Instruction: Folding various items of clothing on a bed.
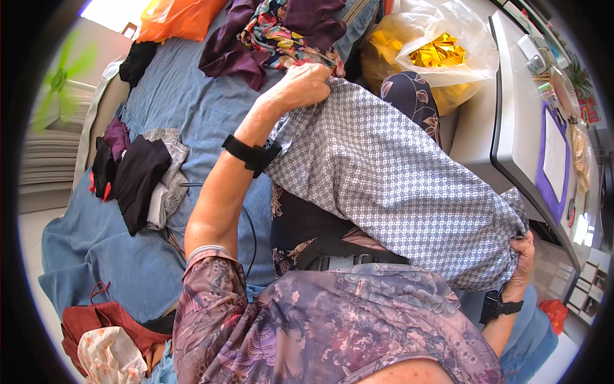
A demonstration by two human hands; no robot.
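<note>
A grey-and-white patterned cloth garment [383,173] is stretched slantwise across my lap, between my two hands. Its upper left corner is gripped in my left hand [307,84], beside a purple and floral garment [283,33] on the bed. At the lower right, my right hand [523,245] holds the garment's bunched end, with some fingers hidden behind the fabric. Black straps with small devices circle both wrists. Dark patterned trousers [307,225] show beneath the cloth.
Folded dark and grey clothes [144,177] lie on the blue bedsheet [196,96]. Rust-red and white garments [110,345] are heaped at the lower left. An orange bag [177,19], a clear plastic bag with gold foil [436,53] and a white cabinet [523,96] stand around the bed.
</note>
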